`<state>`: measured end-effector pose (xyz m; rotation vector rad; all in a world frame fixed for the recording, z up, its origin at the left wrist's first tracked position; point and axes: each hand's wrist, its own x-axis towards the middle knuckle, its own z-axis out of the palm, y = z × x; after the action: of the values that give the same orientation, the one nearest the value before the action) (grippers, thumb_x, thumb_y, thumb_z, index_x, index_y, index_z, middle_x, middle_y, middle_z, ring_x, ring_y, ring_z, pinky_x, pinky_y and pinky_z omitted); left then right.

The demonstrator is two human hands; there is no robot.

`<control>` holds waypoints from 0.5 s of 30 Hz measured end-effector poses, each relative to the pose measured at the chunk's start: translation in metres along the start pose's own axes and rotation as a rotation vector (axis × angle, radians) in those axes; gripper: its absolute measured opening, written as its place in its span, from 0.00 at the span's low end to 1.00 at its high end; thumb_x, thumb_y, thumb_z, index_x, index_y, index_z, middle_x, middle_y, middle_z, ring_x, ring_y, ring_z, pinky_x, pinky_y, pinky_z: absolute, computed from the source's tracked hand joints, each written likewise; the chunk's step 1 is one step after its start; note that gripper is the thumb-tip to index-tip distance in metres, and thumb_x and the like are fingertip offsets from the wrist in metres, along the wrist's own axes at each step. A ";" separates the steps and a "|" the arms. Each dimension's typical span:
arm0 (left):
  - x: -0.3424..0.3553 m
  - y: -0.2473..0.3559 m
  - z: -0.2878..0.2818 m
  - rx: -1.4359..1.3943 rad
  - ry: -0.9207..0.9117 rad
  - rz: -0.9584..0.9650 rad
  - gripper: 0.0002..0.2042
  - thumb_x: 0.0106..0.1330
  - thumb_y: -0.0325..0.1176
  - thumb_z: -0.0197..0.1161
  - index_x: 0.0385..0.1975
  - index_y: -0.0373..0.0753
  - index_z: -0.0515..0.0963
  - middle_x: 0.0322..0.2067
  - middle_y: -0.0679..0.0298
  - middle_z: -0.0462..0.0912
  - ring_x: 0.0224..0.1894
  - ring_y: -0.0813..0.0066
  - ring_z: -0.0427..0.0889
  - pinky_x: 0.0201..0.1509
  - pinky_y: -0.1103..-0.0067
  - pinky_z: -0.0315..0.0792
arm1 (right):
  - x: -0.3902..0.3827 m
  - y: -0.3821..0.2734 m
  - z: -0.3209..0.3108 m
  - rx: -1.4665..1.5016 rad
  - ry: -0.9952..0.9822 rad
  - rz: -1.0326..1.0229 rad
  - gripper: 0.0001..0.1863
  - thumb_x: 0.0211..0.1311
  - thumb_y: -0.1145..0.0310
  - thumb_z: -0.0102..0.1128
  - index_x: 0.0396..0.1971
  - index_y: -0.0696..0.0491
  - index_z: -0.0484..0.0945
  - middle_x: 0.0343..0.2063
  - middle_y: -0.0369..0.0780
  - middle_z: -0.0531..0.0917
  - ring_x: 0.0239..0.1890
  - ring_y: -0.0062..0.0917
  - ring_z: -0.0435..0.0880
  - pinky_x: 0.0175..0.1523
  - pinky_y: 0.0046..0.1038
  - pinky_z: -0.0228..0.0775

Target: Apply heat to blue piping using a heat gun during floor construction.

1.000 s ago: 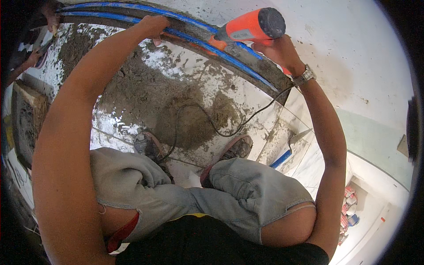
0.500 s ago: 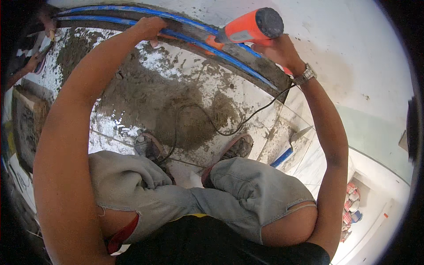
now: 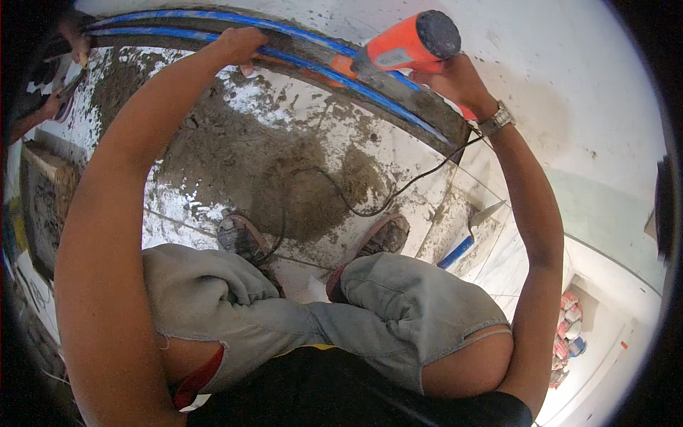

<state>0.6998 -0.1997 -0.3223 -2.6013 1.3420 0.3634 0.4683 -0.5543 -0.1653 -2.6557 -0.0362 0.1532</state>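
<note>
My right hand [image 3: 459, 85], with a watch on its wrist, grips an orange heat gun [image 3: 395, 41] with a dark round rear end. The gun's grey nozzle [image 3: 363, 62] points left, over two long blue pipes [image 3: 384, 104] in a dark, dirty channel along the wall. An orange piece [image 3: 343, 66] shows between the pipes beside the nozzle. To the left, my left hand [image 3: 240, 47] is closed around the nearer blue pipe, its fingertips partly hidden. A black cord [image 3: 370, 213] runs from near my right wrist across the floor.
A blue-handled trowel [image 3: 457, 250] lies on the tiles right of my feet. Wet mortar [image 3: 242, 164] covers much of the floor ahead. Another person's hands [image 3: 53, 103] are at the far left, near a wooden block [image 3: 53, 171]. Red-and-white bags [image 3: 568, 324] sit at lower right.
The heat gun and my right hand have shifted slightly right. My left hand stays at the same place on the pipe.
</note>
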 end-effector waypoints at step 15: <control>-0.005 -0.006 0.003 -0.002 -0.027 0.004 0.32 0.45 0.38 0.78 0.54 0.42 0.75 0.51 0.58 0.79 0.58 0.57 0.77 0.53 0.59 0.76 | -0.002 -0.017 -0.002 -0.163 -0.028 0.103 0.22 0.50 0.61 0.72 0.47 0.49 0.83 0.39 0.43 0.87 0.41 0.31 0.86 0.49 0.33 0.75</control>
<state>0.7010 -0.1915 -0.3237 -2.5868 1.3390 0.3991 0.4662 -0.5404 -0.1550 -2.8193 0.0822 0.2296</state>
